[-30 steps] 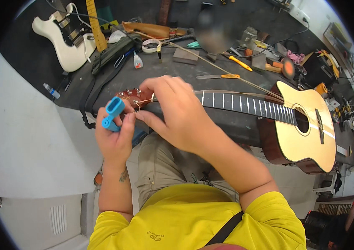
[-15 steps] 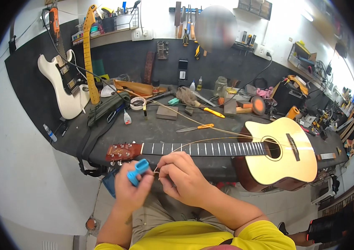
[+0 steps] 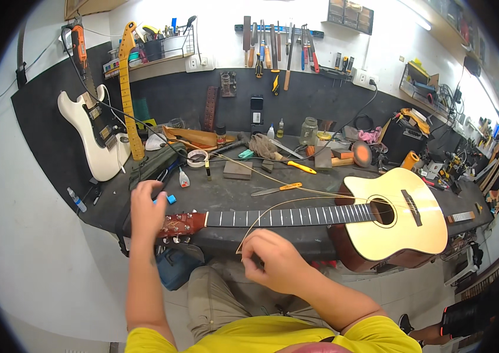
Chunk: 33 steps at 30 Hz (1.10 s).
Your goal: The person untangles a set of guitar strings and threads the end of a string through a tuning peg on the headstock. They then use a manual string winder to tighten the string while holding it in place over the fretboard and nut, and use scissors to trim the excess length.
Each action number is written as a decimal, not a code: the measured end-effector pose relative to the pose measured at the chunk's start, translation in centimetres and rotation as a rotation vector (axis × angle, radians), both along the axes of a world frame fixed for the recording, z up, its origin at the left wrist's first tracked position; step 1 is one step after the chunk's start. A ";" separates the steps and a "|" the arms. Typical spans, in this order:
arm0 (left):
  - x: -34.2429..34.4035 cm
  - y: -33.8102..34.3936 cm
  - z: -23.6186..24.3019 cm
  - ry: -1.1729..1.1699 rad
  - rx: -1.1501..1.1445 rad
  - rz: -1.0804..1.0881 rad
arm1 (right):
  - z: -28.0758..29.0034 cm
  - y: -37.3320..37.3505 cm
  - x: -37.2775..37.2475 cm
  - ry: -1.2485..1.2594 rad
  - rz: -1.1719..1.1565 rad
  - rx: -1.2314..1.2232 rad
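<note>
A light-coloured acoustic guitar (image 3: 426, 207) lies face up across the bench, its red-brown headstock (image 3: 182, 224) to the left. Next to the headstock is my left hand (image 3: 147, 209), its fingers curled at the end of a blue tool that looks like a string winder (image 3: 171, 199). Most of that tool is hidden behind the hand. Just in front of the neck, my right hand (image 3: 272, 259) is closed in a pinch on the end of a bronze guitar string (image 3: 261, 213). The string loops up over the fretboard (image 3: 285, 215) toward the soundhole.
Behind the neck lie an orange-handled knife (image 3: 278, 189), a dark block (image 3: 237, 170), a tape roll (image 3: 197, 157) and a small glue bottle (image 3: 184, 179). A white electric guitar body (image 3: 98, 141) and a loose maple neck (image 3: 125, 88) stand at left. Another person (image 3: 467, 315) is at lower right.
My left hand has moved left and away from me with the blue tool, out past the headstock. My right hand has shifted slightly right and nearer, drawing the string end off the neck.
</note>
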<state>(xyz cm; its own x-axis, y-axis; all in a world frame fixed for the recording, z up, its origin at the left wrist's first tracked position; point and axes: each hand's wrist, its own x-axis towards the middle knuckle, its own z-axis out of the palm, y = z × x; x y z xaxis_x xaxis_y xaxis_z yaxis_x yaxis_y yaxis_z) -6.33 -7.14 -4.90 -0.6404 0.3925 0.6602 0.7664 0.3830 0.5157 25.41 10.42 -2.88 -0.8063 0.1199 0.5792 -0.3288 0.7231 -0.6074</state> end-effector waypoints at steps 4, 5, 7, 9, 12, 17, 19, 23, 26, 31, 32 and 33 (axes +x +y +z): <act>15.2 0.5 4.0 -0.072 0.184 -0.678 | 1.0 -0.3 -1.4 0.027 -0.117 -0.010; 17.0 0.9 3.9 -0.065 0.208 -0.714 | 1.4 -0.5 -1.7 0.076 -0.134 -0.032; 18.2 1.5 2.7 -0.044 0.272 -0.626 | 1.8 -1.0 -2.3 0.111 -0.142 -0.055; 18.1 1.4 2.2 -0.017 0.322 -0.579 | 2.1 -1.4 -2.4 0.102 -0.122 -0.112; 17.5 1.0 2.6 0.034 0.270 -0.573 | 2.3 -1.7 -2.0 0.086 -0.094 -0.170; 17.5 1.1 2.9 0.192 0.244 -0.560 | 2.7 -2.1 -1.5 0.088 -0.092 -0.149; 17.1 1.4 2.9 0.250 0.259 -0.578 | 2.9 -2.1 -1.2 0.072 -0.102 -0.127; 17.5 1.8 1.4 0.074 0.365 -0.703 | 3.1 -2.0 -0.9 0.039 -0.056 -0.213; 18.7 2.0 0.6 0.023 0.336 -0.584 | 2.7 -1.7 -0.9 0.053 -0.070 -0.210; 19.2 2.7 0.5 0.181 0.278 -0.480 | 2.6 -2.6 -1.5 0.065 -0.084 -0.272; 19.3 2.5 0.4 0.214 0.252 -0.455 | 2.3 -2.5 -1.5 0.103 -0.104 -0.233; 19.5 2.6 0.5 0.178 0.229 -0.471 | 2.1 -2.3 -1.6 0.140 -0.119 -0.194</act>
<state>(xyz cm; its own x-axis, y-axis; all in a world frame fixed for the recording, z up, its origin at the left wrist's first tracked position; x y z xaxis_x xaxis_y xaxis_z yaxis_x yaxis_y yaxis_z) 13.14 -4.56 -4.35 -0.3007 0.4431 0.8446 0.9108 -0.1294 0.3921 23.80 8.15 -0.76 -0.6931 0.3291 0.6413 -0.3390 0.6364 -0.6929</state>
